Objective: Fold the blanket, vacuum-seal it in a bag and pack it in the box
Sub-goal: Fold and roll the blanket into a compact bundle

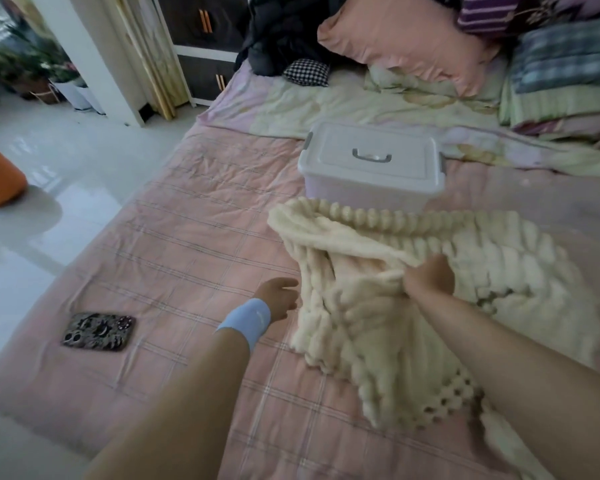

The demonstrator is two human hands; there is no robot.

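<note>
hovering over the bed (pixel 187 237), the left hand (pixel 279 297) is keeping nothing, fingers loosely spread, just beside the cream blanket (pixel 378 341) lying rumpled before the lidded box (pixel 371 164). the right hand (pixel 429 278) is gripping a bunched fold. it is looking soft, bulky and floppy, so corners are likely offering the best hold; its near right edge is running out of view.

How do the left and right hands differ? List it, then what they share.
The left hand holds nothing; the right hand grips a fold of the cream ribbed fleece blanket. The left hand's wrist wears a light blue wristband; the right hand's is bare. The left hand is beside the blanket over the pink checked bedsheet; the right hand is on it. Both reach forward.
</note>
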